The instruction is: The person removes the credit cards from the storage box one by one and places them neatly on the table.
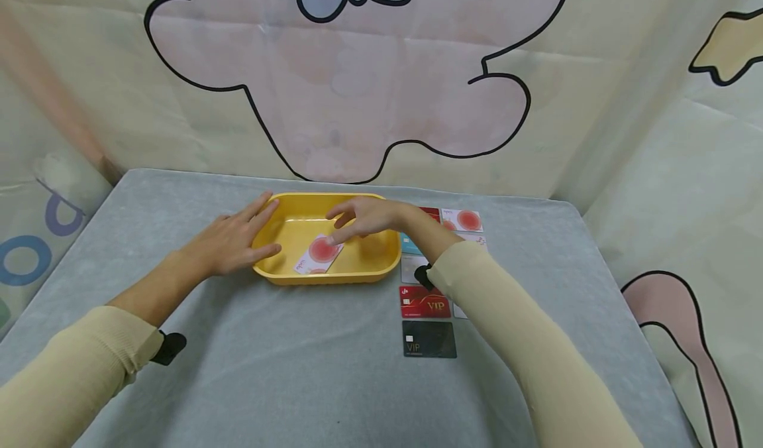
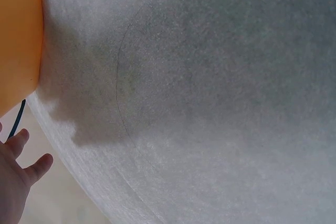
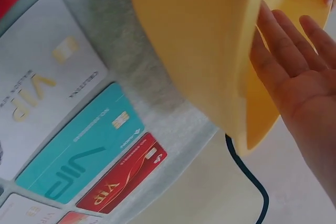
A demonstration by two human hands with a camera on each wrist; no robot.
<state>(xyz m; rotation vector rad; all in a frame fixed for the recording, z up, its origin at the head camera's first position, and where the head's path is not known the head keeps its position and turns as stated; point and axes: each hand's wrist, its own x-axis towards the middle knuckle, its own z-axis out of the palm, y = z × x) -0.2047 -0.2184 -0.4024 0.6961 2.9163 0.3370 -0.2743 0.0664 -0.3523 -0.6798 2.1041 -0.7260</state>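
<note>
A yellow tray stands on the cloth-covered table, with a white card bearing a red circle lying tilted inside it. My left hand is spread at the tray's left end, fingertips right at the rim. Over the tray's inside reaches my right hand, its thumb overlapping the card's upper edge in the head view while the other fingers stand apart from the thumb. The right wrist view shows those fingers nearly straight behind the tray wall. The left wrist view catches only part of the left hand.
Right of the tray, cards lie in rows, partly hidden by my right forearm: a red VIP card, a black VIP card, a teal card, a silver card and others. A printed curtain hangs behind the table.
</note>
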